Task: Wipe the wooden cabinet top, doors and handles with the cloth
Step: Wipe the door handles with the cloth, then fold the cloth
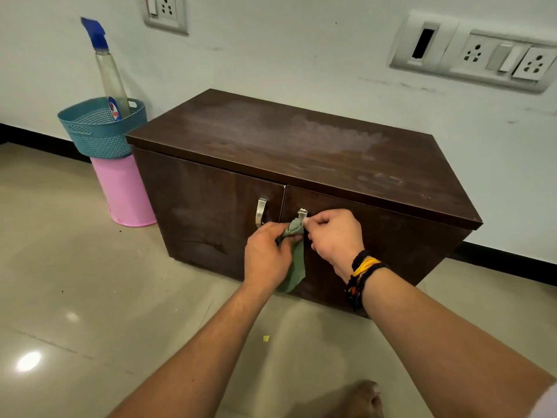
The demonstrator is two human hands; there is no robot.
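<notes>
A low dark wooden cabinet [301, 152] stands against the wall, its top streaked with pale smears. Both doors are closed, each with a metal handle. The green cloth [297, 263] is bunched around the right door's handle [302, 213] and hangs down the door. My left hand [265, 254] grips the cloth's left part just below that handle. My right hand [334, 236] pinches the cloth's other end at the handle's right side. The left door's handle [261, 212] is bare.
A teal basket [99, 131] holding a spray bottle [108, 76] sits on an upturned pink bucket [126, 191] left of the cabinet. Wall sockets [482, 55] are above. The floor is tiled, with a yellow scrap [266, 338] on it. My foot [361, 399] shows at the bottom.
</notes>
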